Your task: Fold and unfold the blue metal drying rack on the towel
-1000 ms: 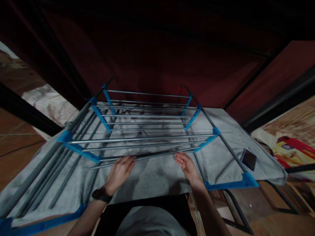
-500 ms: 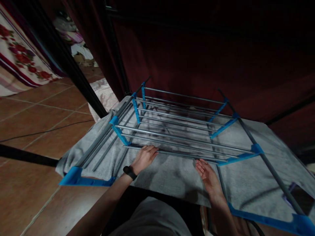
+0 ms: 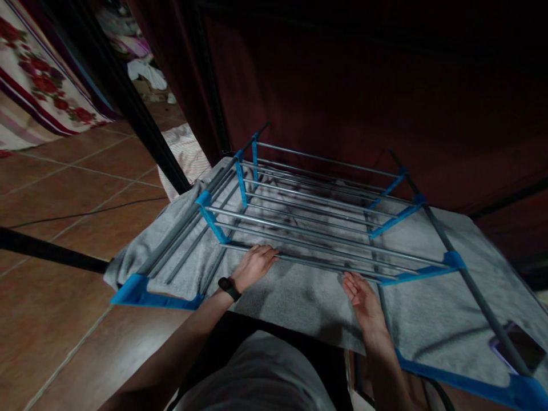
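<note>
along the near side of the grey-and-blue rack [image 3: 325,237], in the head view, runs a slim grey rod [image 3: 310,262] with both hands at it. the rack sits on a cloth-covered bench [image 3: 428,319]. the left hand [image 3: 256,267] has its fingers folded over the rod toward its left end, a narrow grip that seems to have it firmly. the right hand [image 3: 362,294] has its palm turned partly up and its fingertips at the rod near the other end; how tightly that grip is closed i cannot tell. the rod's left end lies just beside the lower tip of the left bracket [image 3: 214,224], and the other runs toward the right bracket [image 3: 422,274]; whether either is seated is not clear.

by the look of it the rod is metal tube, likely hollow, so light for its length, stiff, and a bit slippery on its smooth face. it would probably take knocks well, while the blue brackets look like plastic and could crack if forced sideways. the surest hold would be near each end, a little in from the tips, fingers wrapped under and thumb on top, so it neither rolls nor tips.
</note>
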A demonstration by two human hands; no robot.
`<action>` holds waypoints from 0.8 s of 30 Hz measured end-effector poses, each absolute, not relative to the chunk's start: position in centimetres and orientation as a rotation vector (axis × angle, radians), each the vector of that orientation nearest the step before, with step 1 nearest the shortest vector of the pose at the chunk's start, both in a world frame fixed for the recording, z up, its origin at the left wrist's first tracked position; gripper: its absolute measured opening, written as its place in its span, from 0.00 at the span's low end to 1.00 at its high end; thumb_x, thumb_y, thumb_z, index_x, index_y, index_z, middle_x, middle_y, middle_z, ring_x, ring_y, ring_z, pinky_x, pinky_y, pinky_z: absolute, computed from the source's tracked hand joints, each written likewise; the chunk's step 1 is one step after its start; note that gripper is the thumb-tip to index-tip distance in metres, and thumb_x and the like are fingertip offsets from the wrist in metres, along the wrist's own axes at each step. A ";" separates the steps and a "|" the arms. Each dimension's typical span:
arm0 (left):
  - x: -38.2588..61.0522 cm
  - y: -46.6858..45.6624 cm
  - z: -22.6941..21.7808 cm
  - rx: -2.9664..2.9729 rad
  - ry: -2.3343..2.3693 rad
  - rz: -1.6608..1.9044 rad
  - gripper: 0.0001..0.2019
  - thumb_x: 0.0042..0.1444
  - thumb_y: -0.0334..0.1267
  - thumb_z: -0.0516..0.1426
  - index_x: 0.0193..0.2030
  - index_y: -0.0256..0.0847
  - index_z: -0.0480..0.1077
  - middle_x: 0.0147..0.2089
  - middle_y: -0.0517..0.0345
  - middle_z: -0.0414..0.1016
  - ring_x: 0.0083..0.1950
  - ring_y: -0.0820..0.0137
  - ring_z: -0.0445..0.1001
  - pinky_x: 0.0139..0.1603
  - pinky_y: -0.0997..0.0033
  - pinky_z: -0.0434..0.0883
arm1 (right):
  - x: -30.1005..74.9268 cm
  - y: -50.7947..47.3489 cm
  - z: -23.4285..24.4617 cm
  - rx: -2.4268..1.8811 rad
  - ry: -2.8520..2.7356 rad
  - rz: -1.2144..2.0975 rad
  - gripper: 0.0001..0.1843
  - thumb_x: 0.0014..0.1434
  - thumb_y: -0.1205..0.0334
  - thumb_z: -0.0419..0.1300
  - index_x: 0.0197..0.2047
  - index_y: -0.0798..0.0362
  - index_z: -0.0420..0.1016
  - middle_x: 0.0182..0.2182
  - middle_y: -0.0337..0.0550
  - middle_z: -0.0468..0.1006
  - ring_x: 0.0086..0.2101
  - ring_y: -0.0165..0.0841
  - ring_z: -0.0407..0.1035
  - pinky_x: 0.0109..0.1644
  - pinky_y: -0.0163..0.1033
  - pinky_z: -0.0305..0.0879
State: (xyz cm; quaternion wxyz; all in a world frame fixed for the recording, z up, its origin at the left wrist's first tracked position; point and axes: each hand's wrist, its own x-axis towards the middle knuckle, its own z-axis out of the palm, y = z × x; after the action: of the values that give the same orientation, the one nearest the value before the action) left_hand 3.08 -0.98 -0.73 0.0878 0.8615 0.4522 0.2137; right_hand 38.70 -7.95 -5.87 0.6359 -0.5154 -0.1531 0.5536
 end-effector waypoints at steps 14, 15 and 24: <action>2.8 -1.3 -1.8 2.549 1.317 0.581 0.18 0.71 0.43 0.46 0.56 0.39 0.72 0.48 0.50 0.77 0.47 0.64 0.74 0.52 0.61 0.68 | 38.5 -7.2 -4.9 -1.101 -0.299 1.234 0.12 0.45 0.62 0.72 0.34 0.51 0.78 0.41 0.40 0.81 0.41 0.33 0.76 0.58 0.45 0.71; 2.7 -1.4 -2.0 2.547 1.311 0.582 0.17 0.71 0.42 0.46 0.56 0.39 0.72 0.48 0.50 0.77 0.47 0.64 0.74 0.52 0.61 0.68 | 38.4 -7.2 -4.9 -1.099 -0.297 1.223 0.11 0.45 0.62 0.73 0.33 0.51 0.78 0.40 0.40 0.81 0.41 0.33 0.76 0.58 0.45 0.71; 1.5 -2.6 -3.2 2.529 1.354 0.569 0.14 0.70 0.39 0.48 0.54 0.39 0.72 0.49 0.49 0.77 0.49 0.61 0.74 0.53 0.59 0.68 | 37.7 -7.5 -5.5 -1.088 -0.360 1.224 0.13 0.43 0.61 0.74 0.33 0.51 0.78 0.36 0.42 0.82 0.39 0.35 0.77 0.60 0.51 0.68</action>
State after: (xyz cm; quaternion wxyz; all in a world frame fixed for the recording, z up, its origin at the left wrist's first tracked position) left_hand 1.48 -2.57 -3.17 0.1083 0.8596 0.4604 0.1934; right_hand 37.67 -7.53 -5.54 0.6686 -0.4826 -0.1595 0.5428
